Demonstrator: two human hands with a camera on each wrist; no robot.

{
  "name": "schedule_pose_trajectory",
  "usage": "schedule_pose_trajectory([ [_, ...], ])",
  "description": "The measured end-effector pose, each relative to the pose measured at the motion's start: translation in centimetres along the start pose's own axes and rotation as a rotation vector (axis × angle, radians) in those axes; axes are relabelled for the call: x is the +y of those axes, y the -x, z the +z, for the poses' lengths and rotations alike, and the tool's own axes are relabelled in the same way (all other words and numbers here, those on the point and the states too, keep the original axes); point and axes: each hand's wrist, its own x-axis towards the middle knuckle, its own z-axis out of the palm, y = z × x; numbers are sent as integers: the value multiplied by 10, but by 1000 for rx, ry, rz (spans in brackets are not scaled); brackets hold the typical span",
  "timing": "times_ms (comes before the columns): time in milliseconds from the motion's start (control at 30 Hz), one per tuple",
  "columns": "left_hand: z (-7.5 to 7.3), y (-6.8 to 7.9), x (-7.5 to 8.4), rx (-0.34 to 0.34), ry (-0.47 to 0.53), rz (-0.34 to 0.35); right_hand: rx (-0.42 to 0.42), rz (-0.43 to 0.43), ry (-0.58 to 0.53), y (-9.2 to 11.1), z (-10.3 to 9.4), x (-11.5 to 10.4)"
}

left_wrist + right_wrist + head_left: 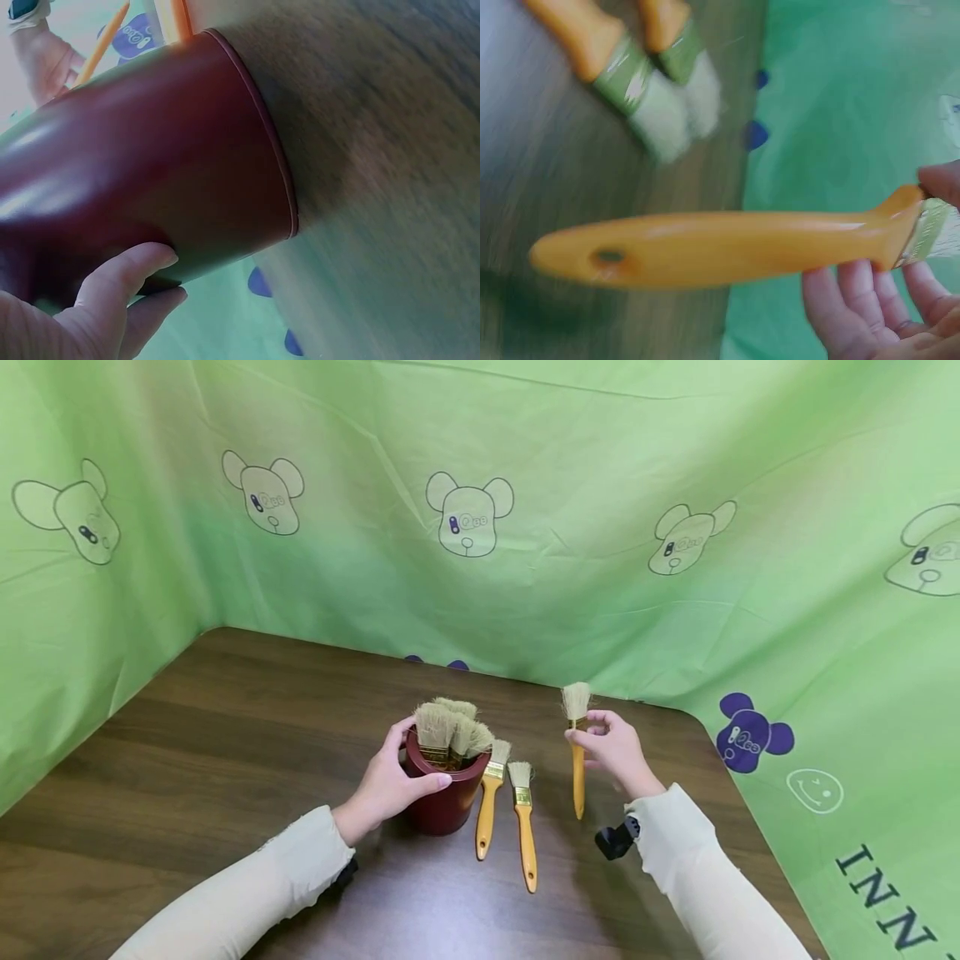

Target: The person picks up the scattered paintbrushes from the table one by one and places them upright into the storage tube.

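Note:
A dark red round holder (438,806) stands upright on the table with several paintbrushes (444,727) in it, bristles up. My left hand (390,781) grips its upper side, thumb across the near rim; in the left wrist view the fingers (124,277) curl along its wall. To the right, my right hand (615,747) pinches a paintbrush (577,768) near its metal band, bristles up and yellow handle hanging down. The right wrist view shows that handle (705,249) with a hole in its end. Two more paintbrushes, one nearer the holder (487,810) and one beside it (527,839), lie on the table.
The brown wooden table (225,760) has rounded far corners. Green cloth (360,552) printed with bear heads hangs behind it and along both sides. A black wrist camera (617,841) sits below my right sleeve.

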Motion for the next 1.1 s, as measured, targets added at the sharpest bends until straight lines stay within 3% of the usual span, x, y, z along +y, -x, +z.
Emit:
schedule_pose_trajectory([
  [167,1,-1,0,-3,16,1,6,-28,-315,5,-4,-12],
  [267,1,-2,1,-11,20,1,-37,-56,-520,9,-6,-18],
  [367,1,0,0,-19,38,-15,-98,-85,-652,15,-8,-25],
  [533,0,3,-1,-27,71,-24,-110,-78,-706,28,-5,-40],
  [767,0,2,0,-34,90,-15,21,44,-880,52,9,-67],
  [933,1,2,1,-39,94,-16,97,3,-951,64,23,-81],
  [1100,0,2,0,-31,87,-19,77,-39,-1022,72,33,-91],
])
